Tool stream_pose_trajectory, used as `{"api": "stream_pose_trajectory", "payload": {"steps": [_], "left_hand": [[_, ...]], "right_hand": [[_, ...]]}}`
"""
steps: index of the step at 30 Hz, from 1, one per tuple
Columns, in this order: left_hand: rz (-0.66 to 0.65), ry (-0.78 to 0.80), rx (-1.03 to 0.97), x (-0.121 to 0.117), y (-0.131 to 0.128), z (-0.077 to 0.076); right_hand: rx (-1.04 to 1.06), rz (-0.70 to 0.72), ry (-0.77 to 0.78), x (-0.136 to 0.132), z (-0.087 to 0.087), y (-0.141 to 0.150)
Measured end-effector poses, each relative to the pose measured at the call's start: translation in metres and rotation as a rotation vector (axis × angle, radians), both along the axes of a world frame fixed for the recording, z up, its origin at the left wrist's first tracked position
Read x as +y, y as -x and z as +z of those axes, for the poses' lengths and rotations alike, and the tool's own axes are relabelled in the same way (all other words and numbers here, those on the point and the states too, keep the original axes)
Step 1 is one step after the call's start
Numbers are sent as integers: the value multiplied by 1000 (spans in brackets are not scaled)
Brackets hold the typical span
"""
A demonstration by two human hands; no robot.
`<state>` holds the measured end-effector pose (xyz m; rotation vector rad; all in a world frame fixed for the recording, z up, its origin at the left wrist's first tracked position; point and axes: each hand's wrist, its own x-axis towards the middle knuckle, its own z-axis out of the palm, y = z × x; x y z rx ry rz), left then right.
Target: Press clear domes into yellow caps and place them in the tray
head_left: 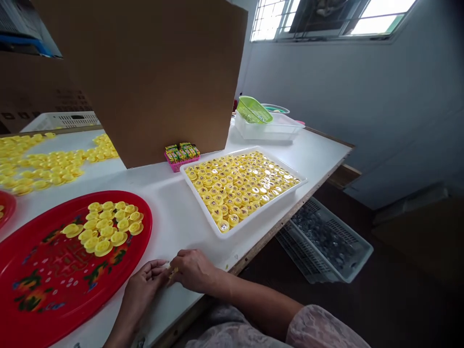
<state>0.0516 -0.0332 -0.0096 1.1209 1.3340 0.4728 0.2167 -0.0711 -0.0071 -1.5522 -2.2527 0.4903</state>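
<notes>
My left hand [147,282] and my right hand [194,269] meet just above the table's front edge, fingertips close together. Between them a small yellow piece [174,271] shows in part; the fingers hide most of it. Both hands have their fingers closed around it. To the left lies a red oval tray [143,251] with a floral print, bearing several small yellow pieces [108,232] shaped like little hats or cups on saucers. Beyond my hands a white rectangular tray [212,223] is packed with similar yellow pieces [239,186] that have printed, glossy round tops.
A tall cardboard sheet [155,77] stands behind a pink basket [177,166] of small yellow-green boxes. More yellow pieces [50,166] lie at the far left. A green basket [253,110] rests on a translucent bin [268,129]. Below the table, right, stands a crate [353,270].
</notes>
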Motion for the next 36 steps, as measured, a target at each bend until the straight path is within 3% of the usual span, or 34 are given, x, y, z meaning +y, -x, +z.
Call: {"api": "stream_pose_trajectory", "payload": {"steps": [6, 10, 13, 16, 20, 22, 25, 29, 36], "left_hand": [[12, 90, -53, 5, -5, 4], [-3, 17, -47, 1, -11, 8], [31, -68, -103, -8, -12, 12], [14, -139, -100, -15, -8, 17], [-29, -203, -40, -16, 1, 22], [-23, -224, -26, -16, 4, 22], [2, -232, -6, -17, 7, 21], [71, -233, 27, -18, 18, 21], [153, -238, 127, -26, 48, 31]], "right_hand": [[54, -3, 54, 6, -4, -3], [2, -24, 5, -1, 2, -4], [41, -109, -46, -16, 24, -17], [155, -253, -145, -25, 57, -50], [86, -610, -258, -8, 81, -113], [-13, -684, -219, 7, 78, -138], [-40, -680, -135, 24, 63, -156], [-13, -668, -97, 28, 49, -158], [36, -638, -163, 23, 41, -153]]}}
